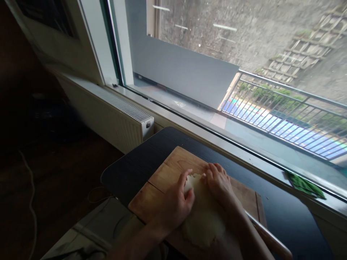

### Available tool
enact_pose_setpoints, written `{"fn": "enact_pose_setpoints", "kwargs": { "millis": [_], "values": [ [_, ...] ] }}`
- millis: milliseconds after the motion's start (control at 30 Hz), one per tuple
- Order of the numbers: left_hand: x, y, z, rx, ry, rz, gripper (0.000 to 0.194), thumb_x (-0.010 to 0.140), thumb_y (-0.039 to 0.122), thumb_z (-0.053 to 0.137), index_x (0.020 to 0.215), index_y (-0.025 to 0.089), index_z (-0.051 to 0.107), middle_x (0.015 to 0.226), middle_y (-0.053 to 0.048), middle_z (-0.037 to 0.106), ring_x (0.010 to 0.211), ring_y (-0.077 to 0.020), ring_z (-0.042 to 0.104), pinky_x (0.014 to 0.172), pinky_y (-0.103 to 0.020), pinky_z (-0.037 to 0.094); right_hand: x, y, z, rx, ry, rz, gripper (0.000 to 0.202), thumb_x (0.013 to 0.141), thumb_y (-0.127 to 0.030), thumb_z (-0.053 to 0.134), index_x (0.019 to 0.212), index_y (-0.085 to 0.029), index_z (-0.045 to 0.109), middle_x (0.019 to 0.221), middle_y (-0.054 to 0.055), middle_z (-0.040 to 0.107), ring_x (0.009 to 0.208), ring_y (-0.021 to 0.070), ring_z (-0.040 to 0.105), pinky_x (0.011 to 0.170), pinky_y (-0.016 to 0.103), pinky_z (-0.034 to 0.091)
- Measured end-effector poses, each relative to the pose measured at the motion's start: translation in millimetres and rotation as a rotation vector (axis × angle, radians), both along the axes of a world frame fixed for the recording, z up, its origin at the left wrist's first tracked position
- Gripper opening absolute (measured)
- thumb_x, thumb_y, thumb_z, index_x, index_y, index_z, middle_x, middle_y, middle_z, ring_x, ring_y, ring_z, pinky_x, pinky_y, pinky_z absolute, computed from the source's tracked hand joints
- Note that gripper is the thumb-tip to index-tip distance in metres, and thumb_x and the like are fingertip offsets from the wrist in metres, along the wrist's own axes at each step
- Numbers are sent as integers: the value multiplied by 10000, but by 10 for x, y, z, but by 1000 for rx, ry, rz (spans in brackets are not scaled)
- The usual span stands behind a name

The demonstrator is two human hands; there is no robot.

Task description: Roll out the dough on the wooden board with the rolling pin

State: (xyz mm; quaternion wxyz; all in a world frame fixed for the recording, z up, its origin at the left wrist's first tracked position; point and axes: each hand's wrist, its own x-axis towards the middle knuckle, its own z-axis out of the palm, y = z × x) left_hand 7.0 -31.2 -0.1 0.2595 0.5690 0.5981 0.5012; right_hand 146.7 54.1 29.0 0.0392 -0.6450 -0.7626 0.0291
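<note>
A flat, pale sheet of dough (203, 216) with a ragged edge lies on a wooden board (157, 177). My left hand (179, 200) is at the dough's left side, its thumb and forefinger apart in a curve and dough showing between them. At the far right edge of the dough, my right hand (219, 182) has its fingers bent down and close together, with the thumb against the dough. Its fingertips are partly hidden. A wooden rolling pin (268, 234) rests beside my right forearm, its near part covered by the arm.
The board sits on a dark table (124, 162) with rounded corners, beside a large window. A white radiator (121, 122) stands beyond the table's left end. A green cloth (306, 186) lies on the windowsill at right. On the floor at left runs a pale cable (31, 195).
</note>
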Motion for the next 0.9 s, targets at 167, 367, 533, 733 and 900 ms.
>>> {"fn": "enact_pose_setpoints", "kwargs": {
  "millis": [167,367,533,733,900],
  "values": [
    [-2,5,-33,8,-30,-23,526,782,134,472,1290,233,378,1128,-32,590,992,-159,577,889,-299,462,-10,-44,-109,74,14,-7,511,885,-395,278,1335,-175,380,1443,116,266,1345,279,152,1036,471,190],
    [-10,-6,-19,2,-57,-49,516,801,144,462,1300,230,363,1168,-39,570,1026,-157,563,912,-297,450,-33,-97,-131,91,1,61,482,906,-347,215,1336,-208,384,1444,69,291,1359,229,118,1062,438,160],
    [-17,-11,-21,-18,-60,-47,528,793,139,469,1302,229,362,1058,-30,609,939,-157,591,866,-297,473,-22,-20,-110,79,-6,-15,526,879,-426,314,1328,-166,397,1434,131,287,1343,289,162,1039,465,200],
    [-41,-19,-40,4,-80,-95,535,803,132,459,1313,246,342,1186,-27,556,1045,-151,549,925,-287,439,-86,-84,-139,158,9,78,474,920,-357,181,1322,-234,400,1428,59,316,1358,227,120,1059,457,156],
    [-41,-9,-40,4,-78,-67,529,793,128,466,1299,240,359,1153,-22,572,1020,-147,557,908,-277,446,-73,-11,-123,92,23,-56,488,899,-393,261,1309,-182,421,1413,123,320,1339,281,177,1024,498,202]
  ]
}}
